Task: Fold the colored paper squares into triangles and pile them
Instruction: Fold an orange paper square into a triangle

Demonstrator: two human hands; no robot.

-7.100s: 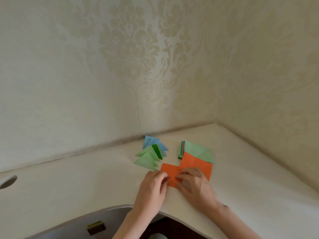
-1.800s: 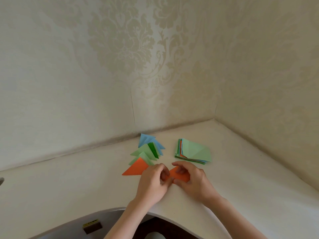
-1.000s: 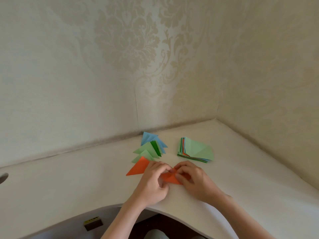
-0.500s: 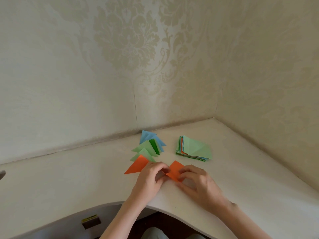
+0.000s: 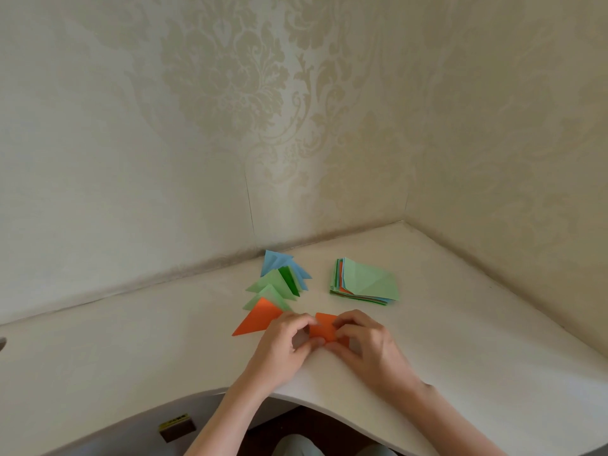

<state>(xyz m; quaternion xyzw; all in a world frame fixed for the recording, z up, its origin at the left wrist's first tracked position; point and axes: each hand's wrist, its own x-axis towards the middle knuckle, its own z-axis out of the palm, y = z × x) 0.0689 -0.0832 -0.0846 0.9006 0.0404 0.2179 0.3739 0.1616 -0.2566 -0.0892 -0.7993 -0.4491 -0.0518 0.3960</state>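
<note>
A single wide-angle head-worn camera provides the only view. It looks forward and down from above the near edge of the white table (image 5: 131, 357), toward the corner where two patterned walls (image 5: 230, 93) meet. The left hand (image 5: 279, 348) and right hand (image 5: 368, 345) appear low and centre, close to the lens, with both forearms entering from the bottom edge. Wide-angle distortion bends the table edges.

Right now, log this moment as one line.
step: folding | both hands pinch orange paper | folded triangles pile left | unfolded stack right
</note>
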